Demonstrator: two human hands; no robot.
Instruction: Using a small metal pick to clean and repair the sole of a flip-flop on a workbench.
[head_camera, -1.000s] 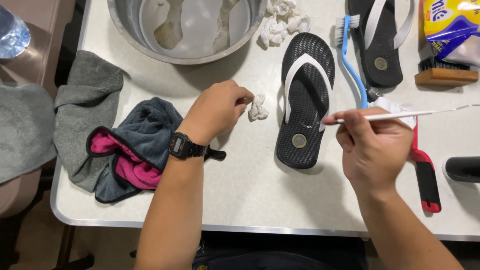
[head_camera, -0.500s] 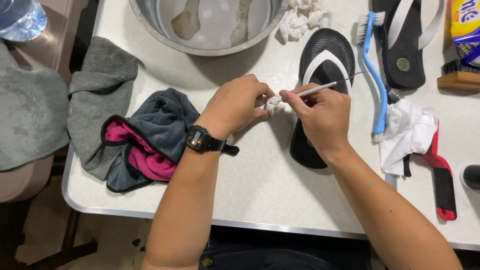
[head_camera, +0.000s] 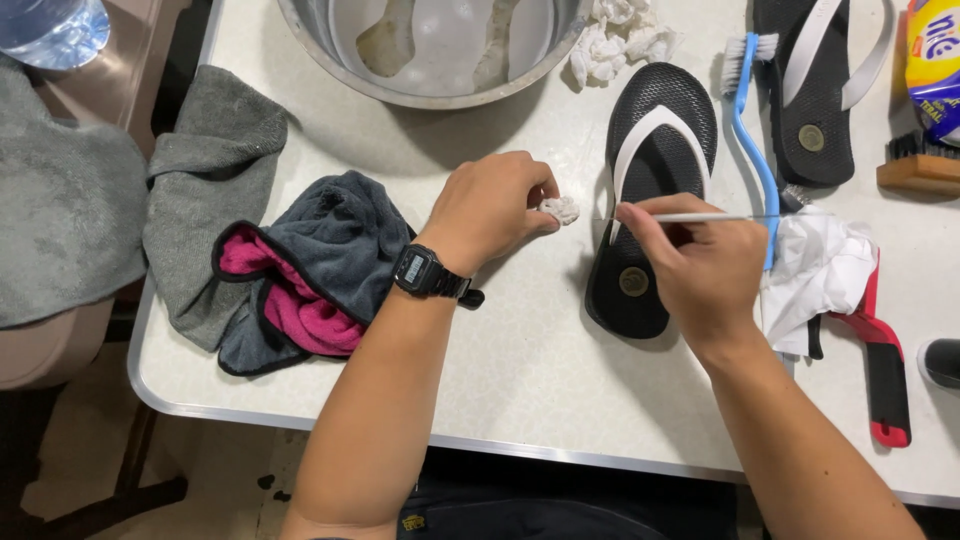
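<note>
Left hand: curled, fingertips pinching a small white cotton wad against the table, steadying it just left of the sandal.

Right hand: closed in a pen-like pinch on a thin white stick, held level with its tip aimed at the wad, apparently for fine control.

Black flip-flop: flat beneath the right hand, white strap up.

Blue brush: lying beside the sandal, within reach.
</note>
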